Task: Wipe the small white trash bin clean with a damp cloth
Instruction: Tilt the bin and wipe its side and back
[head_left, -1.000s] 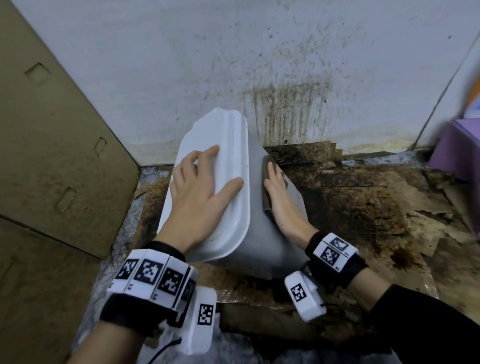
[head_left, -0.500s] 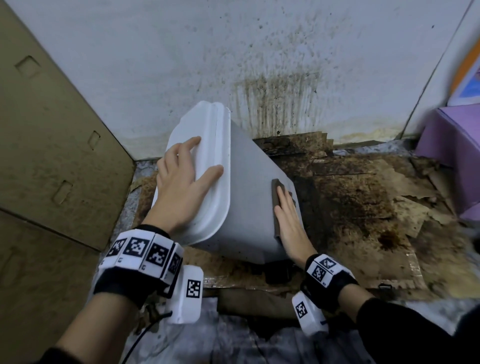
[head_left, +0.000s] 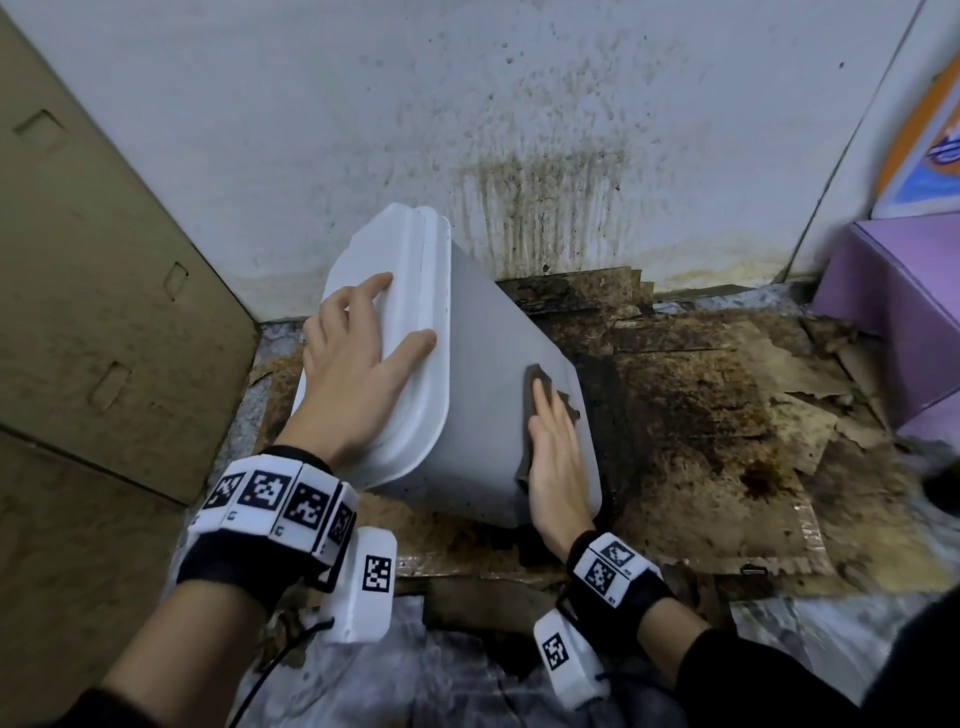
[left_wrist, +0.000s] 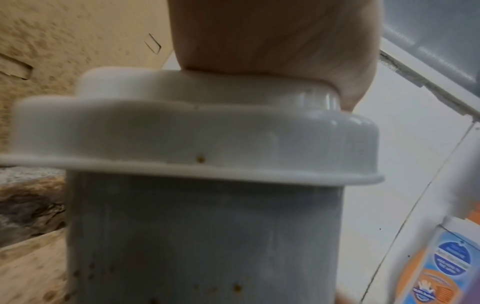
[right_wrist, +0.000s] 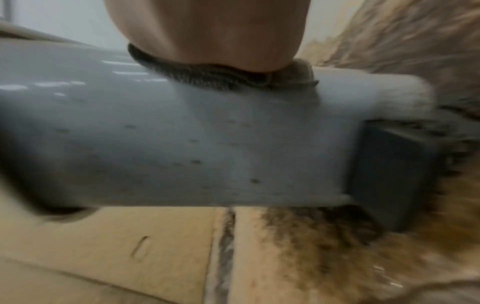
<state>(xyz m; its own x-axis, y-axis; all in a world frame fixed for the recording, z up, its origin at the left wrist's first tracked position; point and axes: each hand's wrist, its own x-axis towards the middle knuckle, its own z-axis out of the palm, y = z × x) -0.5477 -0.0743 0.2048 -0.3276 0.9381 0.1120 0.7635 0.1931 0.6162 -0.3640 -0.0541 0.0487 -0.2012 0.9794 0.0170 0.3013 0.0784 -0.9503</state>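
Our left hand (head_left: 358, 374) lies flat, fingers spread, on the tilted trash bin's (head_left: 483, 415) lid (head_left: 415, 332). Right hand (head_left: 558, 462), fingers straight, presses the brown cloth (head_left: 532, 410) against the bin's right side.

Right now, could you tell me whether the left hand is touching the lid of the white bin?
Touching. In the head view the left hand lies flat on the bin's lid; the left wrist view shows the palm pressed against it.

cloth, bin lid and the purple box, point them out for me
cloth (head_left: 535, 387): head view, on the dark corner showing above the fingertips.
bin lid (head_left: 415, 291): head view, on its white raised top, right of the fingers.
purple box (head_left: 893, 291): head view, on its front face at the right edge.
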